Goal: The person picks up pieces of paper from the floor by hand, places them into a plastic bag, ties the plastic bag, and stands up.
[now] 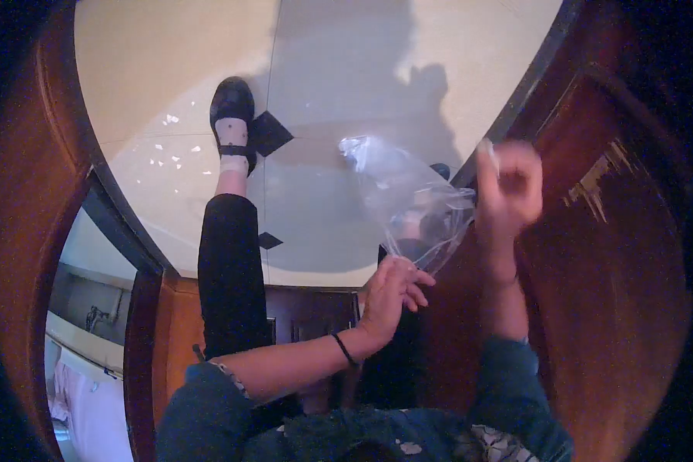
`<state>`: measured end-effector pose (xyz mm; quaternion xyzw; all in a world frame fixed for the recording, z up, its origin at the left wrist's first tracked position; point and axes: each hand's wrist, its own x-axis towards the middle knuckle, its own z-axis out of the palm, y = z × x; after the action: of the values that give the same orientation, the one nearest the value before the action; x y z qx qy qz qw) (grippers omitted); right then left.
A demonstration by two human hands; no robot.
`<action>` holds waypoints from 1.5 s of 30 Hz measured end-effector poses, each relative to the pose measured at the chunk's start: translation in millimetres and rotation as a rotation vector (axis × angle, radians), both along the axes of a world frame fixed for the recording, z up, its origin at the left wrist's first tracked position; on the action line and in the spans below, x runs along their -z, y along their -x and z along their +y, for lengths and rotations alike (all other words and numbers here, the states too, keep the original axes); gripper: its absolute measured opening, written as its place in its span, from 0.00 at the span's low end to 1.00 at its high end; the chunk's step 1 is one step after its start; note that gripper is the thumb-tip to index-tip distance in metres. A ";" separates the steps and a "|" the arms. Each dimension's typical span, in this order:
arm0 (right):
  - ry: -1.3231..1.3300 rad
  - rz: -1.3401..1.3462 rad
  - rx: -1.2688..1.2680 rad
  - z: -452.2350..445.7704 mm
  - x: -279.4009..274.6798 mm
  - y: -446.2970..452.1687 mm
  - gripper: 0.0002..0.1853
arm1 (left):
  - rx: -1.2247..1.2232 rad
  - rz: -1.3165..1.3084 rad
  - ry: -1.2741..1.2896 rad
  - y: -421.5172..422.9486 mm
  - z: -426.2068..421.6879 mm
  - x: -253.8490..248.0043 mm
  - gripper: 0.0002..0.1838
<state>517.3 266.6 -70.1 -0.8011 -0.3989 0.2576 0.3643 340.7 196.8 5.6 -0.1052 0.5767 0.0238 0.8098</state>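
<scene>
1. A clear plastic bag (404, 185) hangs spread above the tiled floor, between the 2 hands. Its crumpled, whitish end lies farther from the body, and its lower edge meets the left hand.
2. The left hand (393, 296) grips the lower edge of the bag near the base of its fingers, with some of the fingers spread loosely toward the right. A thin black band (345, 350) circles this wrist.
3. The right hand (510, 185) is raised just beside the bag's right side and is blurred. Its fingers curl round in a loop; whether they are closed on anything, I cannot tell. A small pale strip (490, 156) shows at them, too blurred to name.
4. Both arms come from dark green sleeves (208, 408), with a patterned cloth visible near the left cuff.
5. The left foot, in a black shoe (232, 98) with a strap over a pale dotted sock, stands on the cream floor (146, 46), beside 1 of 2 dark diamond insets (270, 133). The right foot is partly hidden behind the bag.
6. Small bright patches of light dot the floor left of the shoe, and a broad shadow (346, 61) crosses the tiles.
7. Reddish-brown wood panels (608, 308) stand at the right, with a scuffed, paler patch (597, 181).
</scene>
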 end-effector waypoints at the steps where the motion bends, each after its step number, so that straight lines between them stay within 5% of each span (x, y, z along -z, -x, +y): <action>1: -0.033 -0.036 -0.084 -18.7 -20.5 0.3 0.10 | 0.020 0.004 -0.043 -0.6 -2.3 -0.6 0.16; 5: 0.058 0.008 -0.253 -79.4 -68.2 12.8 0.11 | 0.038 0.009 -0.028 -4.4 -0.9 -3.9 0.16; 7: 0.428 -0.037 -0.469 -95.2 -71.0 18.4 0.10 | 0.002 0.031 -0.005 -4.7 -1.1 -9.0 0.15; 10: 0.518 -0.017 -0.409 -87.3 -74.5 33.6 0.08 | -0.016 -0.002 -0.006 4.8 -6.5 -9.7 0.14; 17: 0.382 0.057 -0.207 -47.9 -110.0 56.4 0.08 | 0.032 -0.143 0.173 12.2 15.8 -41.4 0.12; 32: 0.357 0.066 0.101 18.0 -167.7 151.6 0.06 | -0.092 -0.351 -0.106 55.9 109.5 5.2 0.10; 38: 0.146 0.421 0.027 21.7 -127.5 165.2 0.06 | -0.181 -0.260 -0.268 57.9 126.6 29.6 0.10; 45: 0.145 0.349 -0.164 14.1 -165.2 123.2 0.04 | -0.104 0.066 -0.619 59.9 77.0 16.9 0.07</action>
<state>394.0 280.7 95.1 -0.7333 -0.3742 0.4493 0.3469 280.8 273.8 -11.3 0.1177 0.5617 0.2429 0.7820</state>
